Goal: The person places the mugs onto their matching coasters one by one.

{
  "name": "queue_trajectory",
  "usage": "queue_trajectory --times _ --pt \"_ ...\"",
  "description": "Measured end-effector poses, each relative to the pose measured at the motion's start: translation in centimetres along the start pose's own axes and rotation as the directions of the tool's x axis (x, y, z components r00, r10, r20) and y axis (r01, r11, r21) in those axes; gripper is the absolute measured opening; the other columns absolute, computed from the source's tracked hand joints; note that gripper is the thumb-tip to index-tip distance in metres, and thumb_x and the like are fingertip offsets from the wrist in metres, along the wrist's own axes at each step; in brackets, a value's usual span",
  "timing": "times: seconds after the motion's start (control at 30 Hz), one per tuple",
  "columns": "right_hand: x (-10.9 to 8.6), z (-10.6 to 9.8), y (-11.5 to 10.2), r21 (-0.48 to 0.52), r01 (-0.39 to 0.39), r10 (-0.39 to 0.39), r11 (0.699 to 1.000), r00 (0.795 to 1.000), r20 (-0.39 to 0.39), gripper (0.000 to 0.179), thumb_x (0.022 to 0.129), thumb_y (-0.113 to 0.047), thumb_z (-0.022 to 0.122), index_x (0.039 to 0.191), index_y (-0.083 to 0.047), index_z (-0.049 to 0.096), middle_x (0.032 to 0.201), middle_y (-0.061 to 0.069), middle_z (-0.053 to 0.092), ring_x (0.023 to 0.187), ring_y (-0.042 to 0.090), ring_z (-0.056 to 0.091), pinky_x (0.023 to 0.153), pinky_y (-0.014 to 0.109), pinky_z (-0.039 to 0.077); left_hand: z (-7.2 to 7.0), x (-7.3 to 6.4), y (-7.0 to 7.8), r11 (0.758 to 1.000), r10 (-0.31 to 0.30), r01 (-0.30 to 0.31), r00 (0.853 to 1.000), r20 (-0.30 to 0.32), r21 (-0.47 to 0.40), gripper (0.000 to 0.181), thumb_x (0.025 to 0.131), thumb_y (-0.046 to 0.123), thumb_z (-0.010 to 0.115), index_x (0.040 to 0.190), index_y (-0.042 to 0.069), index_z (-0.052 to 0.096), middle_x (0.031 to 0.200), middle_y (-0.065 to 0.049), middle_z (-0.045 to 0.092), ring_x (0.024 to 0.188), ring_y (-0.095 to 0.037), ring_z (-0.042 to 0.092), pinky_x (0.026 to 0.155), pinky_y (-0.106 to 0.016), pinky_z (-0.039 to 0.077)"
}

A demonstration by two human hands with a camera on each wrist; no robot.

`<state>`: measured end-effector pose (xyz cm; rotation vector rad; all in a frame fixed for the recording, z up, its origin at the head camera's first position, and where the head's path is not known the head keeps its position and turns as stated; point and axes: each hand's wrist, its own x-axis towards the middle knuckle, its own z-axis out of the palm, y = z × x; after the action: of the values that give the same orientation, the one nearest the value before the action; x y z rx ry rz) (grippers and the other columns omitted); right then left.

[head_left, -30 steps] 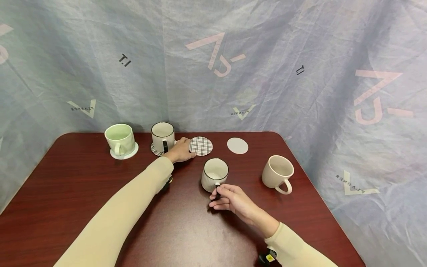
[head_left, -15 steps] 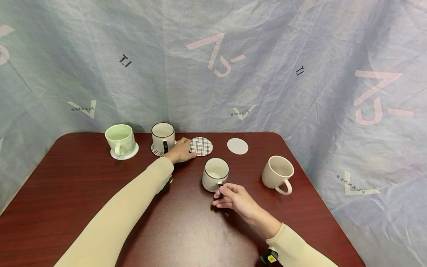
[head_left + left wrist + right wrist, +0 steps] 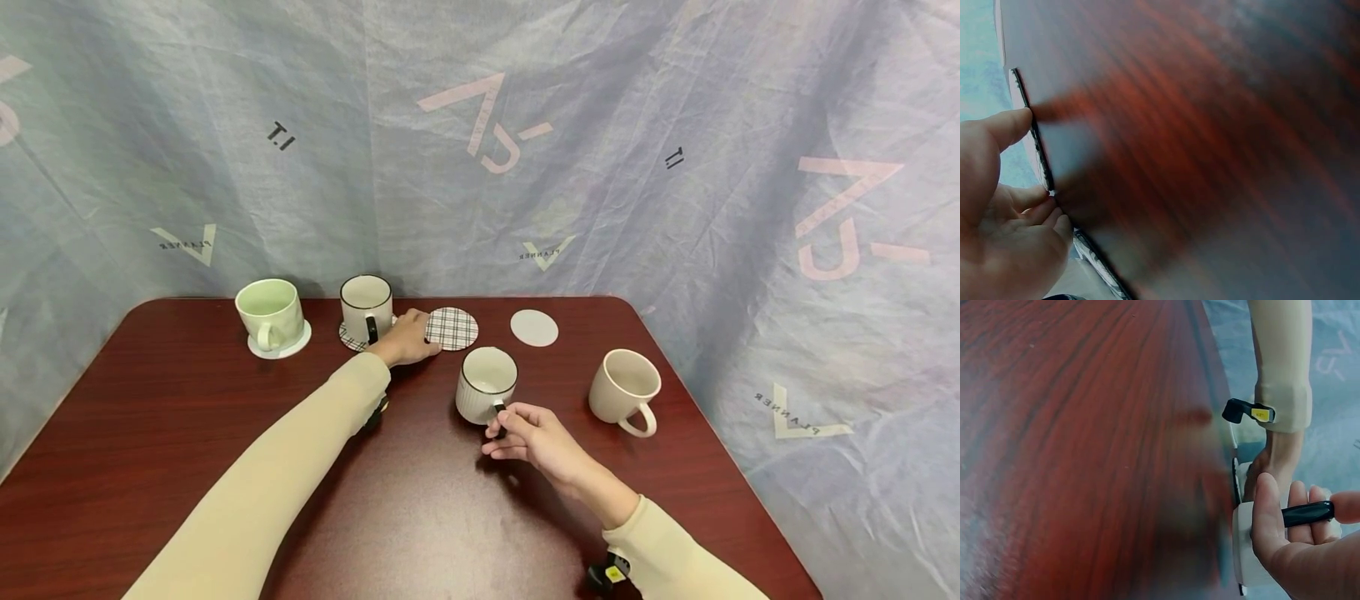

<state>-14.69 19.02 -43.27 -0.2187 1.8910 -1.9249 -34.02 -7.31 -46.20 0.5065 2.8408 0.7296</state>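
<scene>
Ribbed white mug (image 3: 480, 393) with a dark rim, set near the middle of a dark red wood-grain bench (image 3: 420, 517), in front of a round plaid coaster (image 3: 456, 329). Its black handle (image 3: 1307, 514) is pinched between the thumb and fingers of the right hand (image 3: 543, 446); whether its base is touching the bench cannot be told. The plaid coaster's left edge is touched by the left hand (image 3: 405, 340), thumb and fingertips held apart. Just left of that hand, a black-rimmed white mug (image 3: 357, 312) is seated on a patterned coaster (image 3: 348, 338); farther left, a pale green mug (image 3: 279, 315) is seated on a white coaster (image 3: 303, 342). To the right are placed a plain white disc coaster (image 3: 535, 328) and, nearer, a cream mug (image 3: 617, 400). Behind, a printed grey-blue cloth (image 3: 600, 92) is hung.
</scene>
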Motion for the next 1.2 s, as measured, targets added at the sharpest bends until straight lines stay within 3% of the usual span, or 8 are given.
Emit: queue_trajectory --times 0.43,0.83,1.2 --pt "0.8 0.0 -1.4 -0.003 0.026 -0.026 1.000 0.999 -0.040 0.022 0.112 -0.014 0.051 0.106 0.004 0.062 0.102 0.009 0.065 0.094 0.026 0.076 0.092 0.040 0.062 0.8 0.9 -0.9 1.000 -0.015 0.016 1.000 0.024 -0.014 0.078 0.102 0.031 0.064 0.160 -0.010 0.031 0.164 -0.031 0.030 0.152 -0.047 0.032 0.126 -0.055 0.030" --pt "1.9 -0.6 -3.4 -0.027 0.058 -0.059 0.998 0.996 -0.065 0.025 0.112 -0.016 0.050 0.108 0.006 0.062 0.103 0.010 0.065 0.094 0.024 0.077 0.093 0.042 0.062 -0.1 0.3 -0.6 1.000 -0.011 0.011 1.000 0.000 -0.003 0.076 0.102 0.029 0.064 0.158 -0.011 0.033 0.163 -0.031 0.032 0.151 -0.046 0.035 0.125 -0.054 0.032" --pt "2.8 -1.0 -3.9 -0.005 0.070 -0.071 0.998 0.994 -0.086 0.021 0.112 -0.014 0.049 0.104 0.000 0.063 0.101 0.008 0.065 0.093 0.024 0.077 0.094 0.044 0.062 0.2 0.3 -0.4 1.000 -0.006 0.006 1.000 0.011 -0.022 0.077 0.102 0.029 0.065 0.159 -0.011 0.032 0.163 -0.032 0.031 0.151 -0.048 0.033 0.124 -0.055 0.032"
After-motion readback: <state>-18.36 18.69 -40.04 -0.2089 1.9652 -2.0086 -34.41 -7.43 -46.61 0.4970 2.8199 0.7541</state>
